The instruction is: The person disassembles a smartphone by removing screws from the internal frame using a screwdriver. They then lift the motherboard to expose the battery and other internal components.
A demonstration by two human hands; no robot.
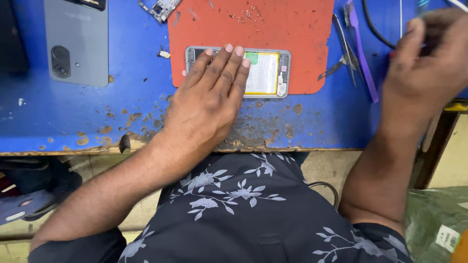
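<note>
Our left hand (213,92) lies flat, fingers together, pressing the opened phone (265,73) on the red mat (292,34) at upper centre. Our right hand (429,58), upper right, curls around something blurred. Back cover (78,41) already off, screws (246,15) removed; battery remains seated on the blue counter (136,102).

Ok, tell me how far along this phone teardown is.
Done: the back cover lies off to the left, a small board is out, and loose screws sit on the red mat. In hand: the left hand presses flat on the opened phone; the right hand is at the tools, its grip blurred. Left: the battery is still seated in the frame.
</note>
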